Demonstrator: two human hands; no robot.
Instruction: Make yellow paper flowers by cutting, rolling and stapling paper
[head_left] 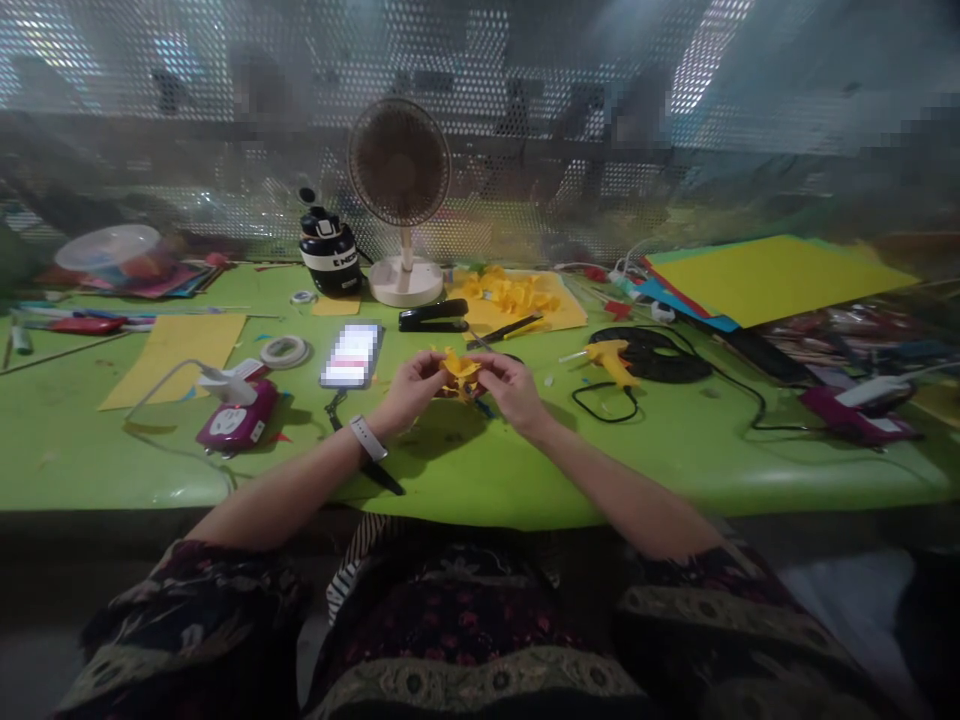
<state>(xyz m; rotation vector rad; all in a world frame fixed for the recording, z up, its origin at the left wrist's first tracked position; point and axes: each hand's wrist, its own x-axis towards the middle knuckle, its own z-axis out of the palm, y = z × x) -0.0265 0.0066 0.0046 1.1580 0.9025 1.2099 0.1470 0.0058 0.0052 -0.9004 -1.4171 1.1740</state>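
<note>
My left hand (412, 390) and right hand (514, 388) both pinch the yellow flower (459, 370), which is between them over the green table (465, 485). A stapler (433, 316) lies beyond it, a phone (351, 355) to its left, a glue gun (613, 358) to its right.

The table (675, 470) is looking smooth and glossy, like plastic sheeting, and is catching light along its front edge. The flower (459, 368) is showing papery petals, and the yellow sheet (780, 275) is looking like smooth, matt paper. The tub (112, 248) is appearing as clear, shiny plastic; the fan (406, 284) and glue gun (616, 358) are looking like plastic. The bottle (330, 275) is gleaming slightly. The sleeves (217, 590) are showing soft, printed cloth. The screen (510, 215) is showing a pierced surface, its material staying unclear.
</note>
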